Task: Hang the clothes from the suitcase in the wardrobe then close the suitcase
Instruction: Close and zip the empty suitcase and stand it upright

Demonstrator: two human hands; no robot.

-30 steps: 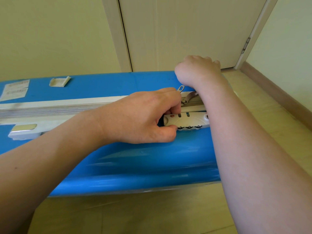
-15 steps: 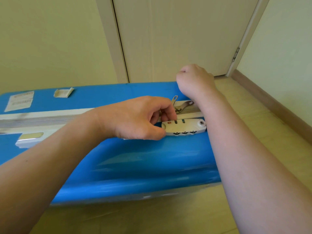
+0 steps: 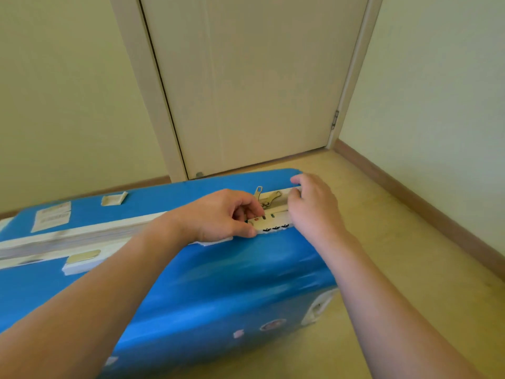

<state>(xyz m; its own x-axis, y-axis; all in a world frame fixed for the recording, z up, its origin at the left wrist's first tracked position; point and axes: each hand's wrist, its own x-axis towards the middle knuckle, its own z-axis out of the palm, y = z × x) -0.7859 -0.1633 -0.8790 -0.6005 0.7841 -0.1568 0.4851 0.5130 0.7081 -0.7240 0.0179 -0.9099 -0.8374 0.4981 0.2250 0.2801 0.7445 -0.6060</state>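
Suitcase on floor before door; lock on suitcase top between both hands

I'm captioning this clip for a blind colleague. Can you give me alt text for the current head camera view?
A person's left hand pinches at the white combination lock on the edge of a closed blue suitcase lying on the floor, while the right hand rests with relaxed fingers by the zipper pulls. A closed pale door stands behind.
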